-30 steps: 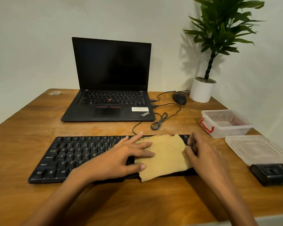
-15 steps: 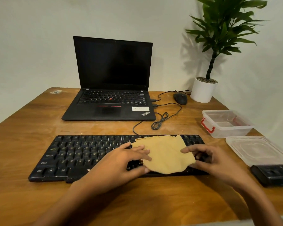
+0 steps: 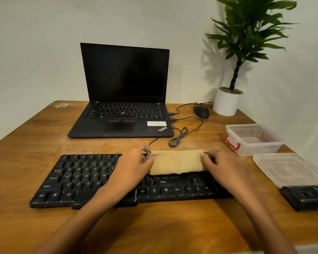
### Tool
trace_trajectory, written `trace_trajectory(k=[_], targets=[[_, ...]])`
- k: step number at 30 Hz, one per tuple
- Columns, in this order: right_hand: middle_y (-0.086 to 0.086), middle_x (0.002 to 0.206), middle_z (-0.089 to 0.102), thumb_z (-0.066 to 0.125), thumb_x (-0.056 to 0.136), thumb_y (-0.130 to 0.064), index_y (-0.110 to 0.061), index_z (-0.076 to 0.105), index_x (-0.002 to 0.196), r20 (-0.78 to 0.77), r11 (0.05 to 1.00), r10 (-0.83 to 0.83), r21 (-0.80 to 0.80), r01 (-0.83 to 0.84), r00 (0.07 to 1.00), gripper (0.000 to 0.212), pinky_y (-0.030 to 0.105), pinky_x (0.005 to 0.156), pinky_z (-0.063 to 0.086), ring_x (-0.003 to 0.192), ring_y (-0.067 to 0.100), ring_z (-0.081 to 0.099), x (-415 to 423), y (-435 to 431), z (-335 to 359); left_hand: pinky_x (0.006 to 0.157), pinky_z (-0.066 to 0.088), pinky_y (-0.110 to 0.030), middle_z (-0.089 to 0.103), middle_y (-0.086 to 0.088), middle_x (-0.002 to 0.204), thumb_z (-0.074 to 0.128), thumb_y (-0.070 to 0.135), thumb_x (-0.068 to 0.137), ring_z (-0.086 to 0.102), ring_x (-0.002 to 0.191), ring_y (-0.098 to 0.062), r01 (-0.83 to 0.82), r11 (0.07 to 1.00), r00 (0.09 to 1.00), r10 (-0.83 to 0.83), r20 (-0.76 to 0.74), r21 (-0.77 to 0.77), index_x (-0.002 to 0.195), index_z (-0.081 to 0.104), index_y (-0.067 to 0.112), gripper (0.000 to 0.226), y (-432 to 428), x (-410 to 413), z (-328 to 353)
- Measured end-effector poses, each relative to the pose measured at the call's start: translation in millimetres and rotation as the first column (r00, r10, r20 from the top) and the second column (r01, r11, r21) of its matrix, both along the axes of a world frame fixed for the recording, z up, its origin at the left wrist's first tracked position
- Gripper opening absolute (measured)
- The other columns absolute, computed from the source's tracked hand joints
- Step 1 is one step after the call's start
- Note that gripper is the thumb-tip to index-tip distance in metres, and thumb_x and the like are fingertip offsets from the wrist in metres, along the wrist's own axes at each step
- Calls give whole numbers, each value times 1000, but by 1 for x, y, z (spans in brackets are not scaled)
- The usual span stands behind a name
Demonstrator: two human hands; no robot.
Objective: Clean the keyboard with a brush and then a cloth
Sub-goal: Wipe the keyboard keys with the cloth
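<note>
We see both forearms stretched over the keyboard [image 3: 81, 178], left hand [image 3: 132, 167] and right hand [image 3: 222, 169] each pinching one end of the folded cloth [image 3: 176, 163] with curled fingers [image 3: 206, 158]

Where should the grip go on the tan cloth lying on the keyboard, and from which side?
Probably its two short ends, one from each side. The cloth lies folded as a long band across the upper right rows of the keyboard, so the ends are its free edges. The left hand and right hand pinch there, reaching in from the near edge.
</note>
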State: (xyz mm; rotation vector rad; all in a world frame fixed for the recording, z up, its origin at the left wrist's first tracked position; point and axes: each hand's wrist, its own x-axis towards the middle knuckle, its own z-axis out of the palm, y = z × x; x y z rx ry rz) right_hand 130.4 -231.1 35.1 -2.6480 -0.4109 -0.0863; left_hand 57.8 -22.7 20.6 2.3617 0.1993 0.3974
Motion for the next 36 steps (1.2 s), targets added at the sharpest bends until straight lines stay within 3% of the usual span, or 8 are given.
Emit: trace_trajectory(k=[4, 7, 11, 16, 19, 22, 29, 36], targets=[[1, 73, 62, 40, 93, -46, -18, 59, 77, 125, 990, -59, -117, 74, 990, 37, 37, 65, 50, 71, 21, 60, 0, 7, -8, 56, 43, -26, 56, 4, 58, 52, 16, 87, 51, 52, -9, -76, 996, 996, 79, -52, 44, 95, 43, 24, 15, -1, -2, 0], [-1, 74, 61, 46, 90, -47, -19, 55, 77, 198, 988, -70, -121, 95, 978, 33, 37, 64, 51, 71, 20, 59, 2, 6, -9, 62, 47, -33, 58, 5, 68, 53, 19, 86, 57, 64, -15, -136, 946, 991, 130, 37, 295, 107, 38, 22, 26, -1, -8, -1], [-10, 80, 55, 56, 86, -35, -23, 53, 80, 414, 974, 143, 100, -201, 899, 13, 25, 63, 46, 77, 7, 52, 1, -5, -9, 90, 39, -25, 56, 6, 117, 48, 32, 89, 50, 107, -10, -4, 879, 949, -147, 278, 477, 124, 43, 21, 37, -6, -19, 1], [-20, 111, 61, 51, 81, -53, -28, 67, 106, 273, 852, 447, 160, -498, 852, 40, 22, 92, 43, 107, -5, 51, 3, -7, -16, 109, 16, -23, 36, 7, 146, 35, 59, 86, 28, 135, -7, 258, 774, 928, -365, 75, 579, 140, 35, 27, 62, -10, -16, -2], [-26, 129, 46, 48, 72, -65, -35, 55, 125, 165, 848, 509, 76, -525, 845, 61, 22, 107, 31, 128, -6, 37, 11, -15, -24, 105, 14, -15, 31, 13, 148, 29, 63, 84, 26, 135, -2, 266, 807, 949, -316, 4, 528, 141, 30, 33, 65, -4, -11, -6], [-25, 131, 43, 46, 73, -64, -38, 47, 129, 165, 849, 517, 30, -528, 840, 61, 24, 107, 33, 128, -6, 36, 19, -22, -26, 103, 34, -23, 40, 13, 143, 32, 62, 86, 38, 129, -4, 271, 817, 948, -319, 8, 510, 138, 36, 33, 60, 7, -11, -7], [-17, 130, 51, 67, 83, -25, -31, 55, 127, 266, 842, 526, -28, -538, 808, 46, 27, 103, 42, 121, -2, 47, 24, -26, -24, 67, 56, -34, 69, 5, 106, 32, 47, 85, 67, 87, -14, 272, 735, 908, -410, 88, 621, 118, 58, 21, 49, 24, -7, -7], [-1, 109, 69, 74, 72, -5, -19, 67, 110, 472, 835, 532, -150, -530, 703, 41, 34, 79, 57, 98, 13, 65, 23, -27, -23, 50, 54, -26, 73, 0, 90, 47, 27, 81, 69, 69, -14, 227, 653, 882, -453, 132, 723, 106, 57, 17, 29, 27, -7, -7]])
